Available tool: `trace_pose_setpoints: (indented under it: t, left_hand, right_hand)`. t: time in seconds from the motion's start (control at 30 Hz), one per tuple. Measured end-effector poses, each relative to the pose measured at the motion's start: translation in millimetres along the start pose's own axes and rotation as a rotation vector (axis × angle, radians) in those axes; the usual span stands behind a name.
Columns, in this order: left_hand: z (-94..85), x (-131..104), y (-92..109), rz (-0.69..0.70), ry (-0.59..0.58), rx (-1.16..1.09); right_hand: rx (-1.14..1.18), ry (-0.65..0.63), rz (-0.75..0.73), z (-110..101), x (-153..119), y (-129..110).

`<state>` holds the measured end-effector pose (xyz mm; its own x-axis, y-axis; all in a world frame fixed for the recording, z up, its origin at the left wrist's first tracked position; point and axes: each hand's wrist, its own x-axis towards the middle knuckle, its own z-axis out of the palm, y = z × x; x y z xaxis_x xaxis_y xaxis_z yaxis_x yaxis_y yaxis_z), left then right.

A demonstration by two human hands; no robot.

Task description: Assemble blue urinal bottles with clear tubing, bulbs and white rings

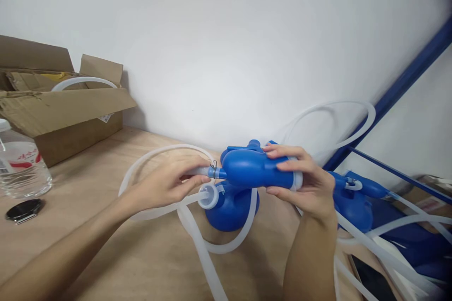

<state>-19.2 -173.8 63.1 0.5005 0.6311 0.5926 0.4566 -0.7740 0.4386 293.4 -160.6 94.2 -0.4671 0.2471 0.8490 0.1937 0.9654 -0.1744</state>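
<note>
My right hand (307, 178) is wrapped around the wide end of a rounded blue plastic piece (250, 169), which has a pale cap (297, 180) at that end. Between the thumb and fingers of my left hand (173, 181) is the end of a translucent tube (199, 170), fitted at the blue piece's narrow spout. A wire hose clamp (213, 169) sits around this joint. Below and behind, a blue plastic bottle (229, 211) stands on the table, partly hidden. Its white cap (209, 196) has a tube running into it.
An open cardboard box (81, 117), a water bottle (23, 169) and a black watch (24, 209) are on the left. At right lie another blue bottle (353, 209), a phone (372, 280) and loops of white hose (381, 256). A blue metal bar (413, 66) slants beside the wall.
</note>
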Motion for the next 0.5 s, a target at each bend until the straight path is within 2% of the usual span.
trace_pose_setpoints:
  t: [0.07,0.13,0.23,0.3,0.37,0.5]
  left_hand:
    - [2.2,0.8,-6.4,0.019,0.055,0.104]
    - [2.7,3.0,-16.0,0.037,0.101,0.153]
    - [-0.3,7.0,-32.0,0.017,0.133,0.14]
    - [-3.8,8.6,-40.4,-0.033,0.089,0.126]
    - [-6.6,9.2,-45.2,-0.083,-0.004,0.11]
    - [-5.2,10.0,-45.5,-0.098,-0.186,0.028]
  right_hand:
    - [-0.01,-0.024,0.17,3.3,-3.2,8.4]
    - [-0.029,-0.121,0.427,5.2,-7.6,19.6]
    - [-0.039,-0.435,0.809,7.2,-14.4,40.2]
    - [-0.073,-0.678,0.964,10.3,-18.1,53.6]
    - [-0.158,-0.807,0.975,16.5,-20.8,64.0]
    - [-0.243,-0.793,0.752,35.1,-22.5,74.5]
